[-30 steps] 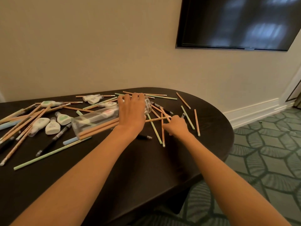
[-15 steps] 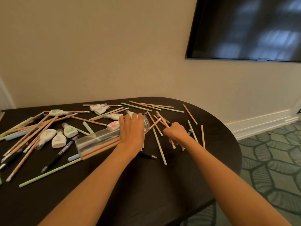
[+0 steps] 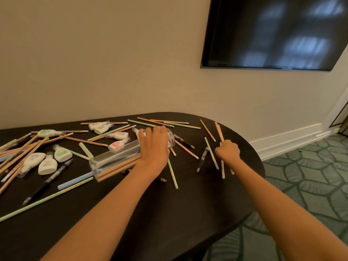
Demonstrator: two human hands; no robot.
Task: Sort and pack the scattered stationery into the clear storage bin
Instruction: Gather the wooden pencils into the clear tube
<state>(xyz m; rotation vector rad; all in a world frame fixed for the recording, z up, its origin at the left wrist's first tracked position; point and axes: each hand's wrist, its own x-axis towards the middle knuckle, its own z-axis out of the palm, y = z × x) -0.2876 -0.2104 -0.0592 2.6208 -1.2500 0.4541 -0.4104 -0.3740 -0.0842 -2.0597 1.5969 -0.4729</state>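
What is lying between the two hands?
Head view: an orange pencil, a black pen and a green pencil lie between left hand and right hand.

Beige wall (image 3: 94,63), dark screen (image 3: 273,32), patterned carpet (image 3: 310,181)

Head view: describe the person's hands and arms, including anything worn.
The left hand and right hand are bare: no gloves, and no rings visible. The left forearm and right forearm are uncovered to the frame's edge, with no sleeves, watch or bracelets in view.
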